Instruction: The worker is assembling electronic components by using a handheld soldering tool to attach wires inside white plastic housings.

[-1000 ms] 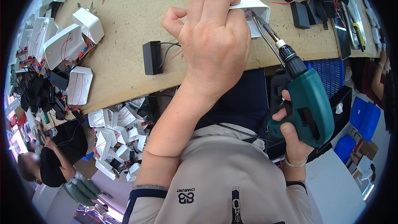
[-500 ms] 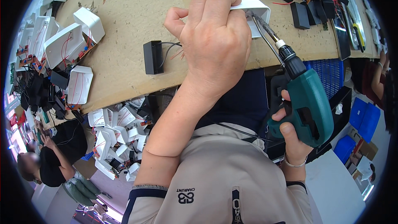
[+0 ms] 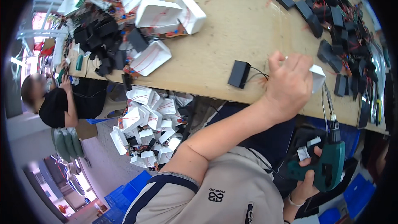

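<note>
At the bench's near edge, my left hand is closed on a white plastic casing; the back of the hand hides most of it. A black box-shaped part rests on the bench just left of that hand, with dark wires running under the fingers. My right hand grips the handle of a green soldering gun with a black collar. Its thin metal tip and the guide tube beside it point up to the casing's open side. Whether the tip touches anything inside cannot be made out.
White casings with red wires and black parts pile up on the bench's left. More black parts cover its right side. Below the edge stands a heap of white casings. Another person works at far left.
The view has swung left, so the bench, piles and both hands appear farther right. My left hand still holds the white casing, and my right hand still holds the soldering gun near it.
</note>
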